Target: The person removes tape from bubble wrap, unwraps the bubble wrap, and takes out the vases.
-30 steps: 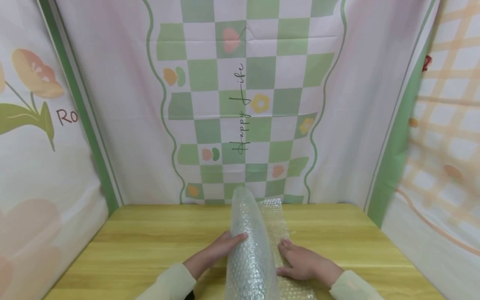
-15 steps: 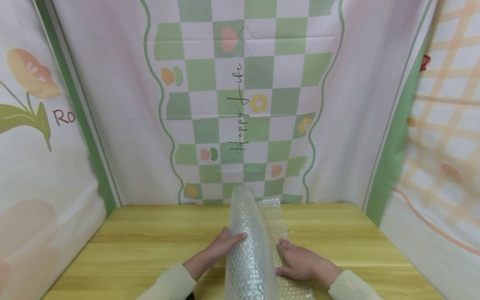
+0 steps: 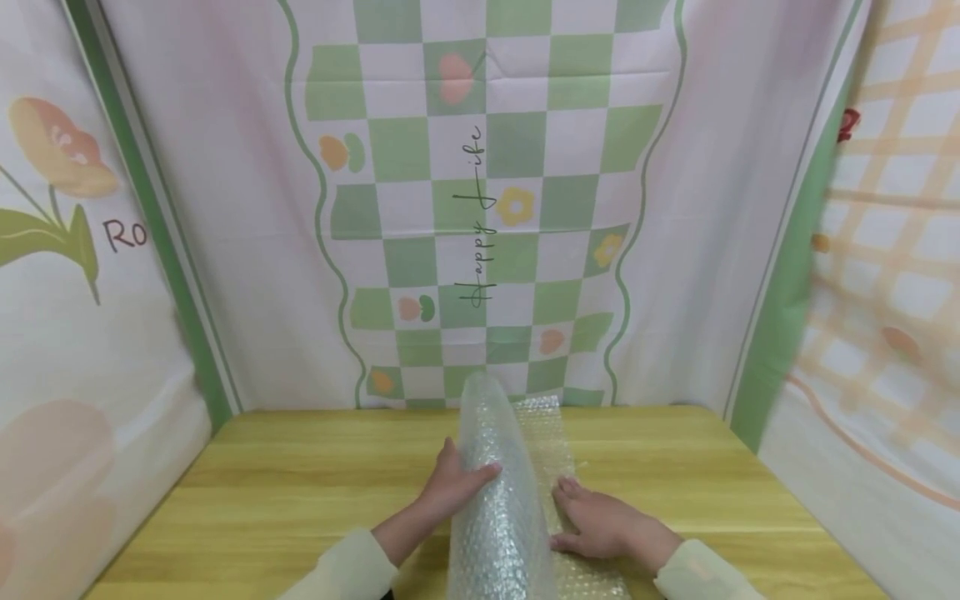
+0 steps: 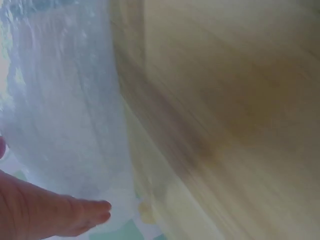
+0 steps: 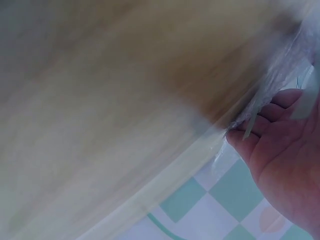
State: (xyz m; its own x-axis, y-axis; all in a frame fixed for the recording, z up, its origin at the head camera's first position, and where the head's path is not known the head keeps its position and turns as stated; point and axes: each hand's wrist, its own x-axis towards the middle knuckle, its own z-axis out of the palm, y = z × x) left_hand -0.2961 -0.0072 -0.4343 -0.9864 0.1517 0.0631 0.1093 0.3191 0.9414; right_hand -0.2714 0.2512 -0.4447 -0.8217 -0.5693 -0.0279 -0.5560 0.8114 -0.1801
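Observation:
A long roll of clear bubble wrap [image 3: 498, 525] lies lengthwise toward the back of the table, its loose flap [image 3: 546, 433] showing on the right. My left hand [image 3: 453, 490] rests against the roll's left side, thumb over the top. In the left wrist view, its fingers [image 4: 60, 212] extend along the plastic. My right hand [image 3: 603, 521] lies over the loose flap, with fingertips and thumb close to the roll. Seen from the right wrist, its palm [image 5: 290, 160] meets the film edge, and narrow translucent strips [image 5: 253, 117] cross the fingers. The roll's near end is cut off.
The wooden tabletop [image 3: 315, 467] extends on both sides of the roll. Behind it hangs a green-and-white checked cloth [image 3: 517, 142]. Printed cloths also hang at the left [image 3: 67, 333] and right [image 3: 892, 292].
My left hand shifts slightly along the roll; its fingers lift and spread from the thumb, which reaches a little farther over the top. The right hand and the roll stay nearly still.

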